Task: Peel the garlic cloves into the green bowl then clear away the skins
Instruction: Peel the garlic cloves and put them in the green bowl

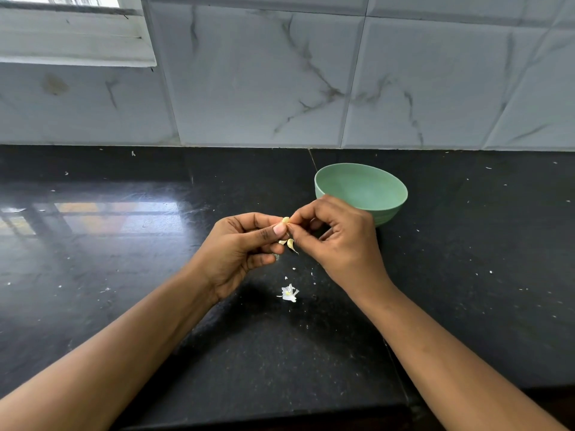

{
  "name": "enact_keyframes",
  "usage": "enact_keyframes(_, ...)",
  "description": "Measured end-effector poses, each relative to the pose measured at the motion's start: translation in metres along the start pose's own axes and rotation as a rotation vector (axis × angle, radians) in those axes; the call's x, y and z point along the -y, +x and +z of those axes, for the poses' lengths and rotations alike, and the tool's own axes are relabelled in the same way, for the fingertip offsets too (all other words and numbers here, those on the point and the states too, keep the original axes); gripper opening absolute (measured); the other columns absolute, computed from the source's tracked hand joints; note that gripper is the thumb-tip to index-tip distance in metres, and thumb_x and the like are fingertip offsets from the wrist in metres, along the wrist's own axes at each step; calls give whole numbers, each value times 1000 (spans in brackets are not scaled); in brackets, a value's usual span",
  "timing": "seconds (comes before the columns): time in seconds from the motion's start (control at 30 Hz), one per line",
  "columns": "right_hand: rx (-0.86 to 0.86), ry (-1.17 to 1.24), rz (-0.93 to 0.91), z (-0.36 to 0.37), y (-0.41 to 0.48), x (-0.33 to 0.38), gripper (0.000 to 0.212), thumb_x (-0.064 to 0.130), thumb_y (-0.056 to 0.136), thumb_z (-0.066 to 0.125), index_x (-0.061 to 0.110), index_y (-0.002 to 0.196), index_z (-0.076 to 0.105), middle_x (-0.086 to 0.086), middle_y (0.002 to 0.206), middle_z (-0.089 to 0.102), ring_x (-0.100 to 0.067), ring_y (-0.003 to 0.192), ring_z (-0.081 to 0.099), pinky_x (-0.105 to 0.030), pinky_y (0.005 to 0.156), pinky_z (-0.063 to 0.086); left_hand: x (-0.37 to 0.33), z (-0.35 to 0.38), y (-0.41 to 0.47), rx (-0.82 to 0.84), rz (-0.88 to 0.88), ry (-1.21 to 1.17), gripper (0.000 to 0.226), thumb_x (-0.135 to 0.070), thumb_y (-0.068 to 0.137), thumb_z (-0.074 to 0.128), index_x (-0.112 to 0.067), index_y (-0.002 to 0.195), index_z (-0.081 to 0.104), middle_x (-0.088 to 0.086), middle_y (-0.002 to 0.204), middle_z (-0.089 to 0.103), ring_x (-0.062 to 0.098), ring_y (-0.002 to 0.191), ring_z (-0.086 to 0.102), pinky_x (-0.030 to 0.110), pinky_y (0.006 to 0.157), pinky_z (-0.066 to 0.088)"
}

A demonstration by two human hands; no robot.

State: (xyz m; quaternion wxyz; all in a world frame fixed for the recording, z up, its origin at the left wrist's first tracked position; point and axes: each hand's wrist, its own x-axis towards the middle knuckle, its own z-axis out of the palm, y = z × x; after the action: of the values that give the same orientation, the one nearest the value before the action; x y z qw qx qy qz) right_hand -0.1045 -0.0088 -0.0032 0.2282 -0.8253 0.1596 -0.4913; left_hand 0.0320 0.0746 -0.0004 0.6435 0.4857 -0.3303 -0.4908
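Peeling's under way: the left hand and right hand both pinch one garlic clove over the counter's middle. The green bowl waits just behind, toward the back edge, seemingly empty. Next, I'd say, strip the skin, then drop the clove in.

Soft daylight, crisp centre, wide-angle bending at the edges.
Light comes from the window far up-left of the grip; its reflection glares on the glossy black table left of the grip, a soft shadow lies just below the grip, and the wall tiles behind bow toward the corners.
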Motion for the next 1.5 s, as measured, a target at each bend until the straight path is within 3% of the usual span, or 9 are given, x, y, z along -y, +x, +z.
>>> enact_keyframes(0.33,212,237,259,-7,6,-1,8,13,79,69,17,77,62,10,66,57,-7,59,56,-17,49,47,2,1,1,3,20,14,21,-11,65,68,-4,85,69,6,65,67,6,50,62,14,41,48)
enact_keyframes(0.47,231,394,349,-10,7,0,20,4,82,69,21,90,63,4,78,60,-17,67,63,-26,48,52,1,1,0,1,20,-10,14,-12,67,67,-8,79,72,7,68,69,6,49,62,14,39,47)
enact_keyframes(0.53,249,398,334,-10,8,0,22,5,83,68,23,95,67,0,83,64,-16,70,67,-26,52,54,2,1,0,0,25,0,11,-13,67,67,-11,75,74,7,69,70,5,49,61,14,39,47)
enact_keyframes(0.87,216,420,337,-9,9,-4,20,4,80,71,24,82,70,-9,83,71,-19,73,71,-23,54,55,2,1,-1,22,61,153,13,-24,68,67,-12,74,70,2,68,68,8,50,61,16,41,48)
enact_keyframes(0.97,203,367,307,-9,8,-5,16,5,79,73,21,82,71,-7,81,69,-23,70,69,-27,54,57,2,1,-1,28,58,169,12,-22,70,67,-12,73,70,3,68,67,10,50,61,17,41,48)
enact_keyframes(1.13,213,174,159,-9,7,-8,6,8,79,74,12,83,73,4,77,66,-13,67,66,-27,59,56,4,0,0,6,72,204,14,-22,70,66,-9,75,67,4,67,67,10,51,62,18,42,48)
enact_keyframes(1.33,238,409,357,-8,7,-4,7,22,77,72,19,83,70,-8,81,72,-20,76,71,-31,60,59,4,3,-1,-56,150,248,16,-23,69,69,-9,76,67,3,66,70,10,53,64,18,43,48)
enact_keyframes(1.5,255,455,342,-2,6,-9,17,4,84,66,21,83,67,-2,76,69,-16,72,70,-31,61,58,3,2,-1,-3,6,136,13,-21,69,65,-8,74,66,2,65,68,7,53,65,16,43,49)
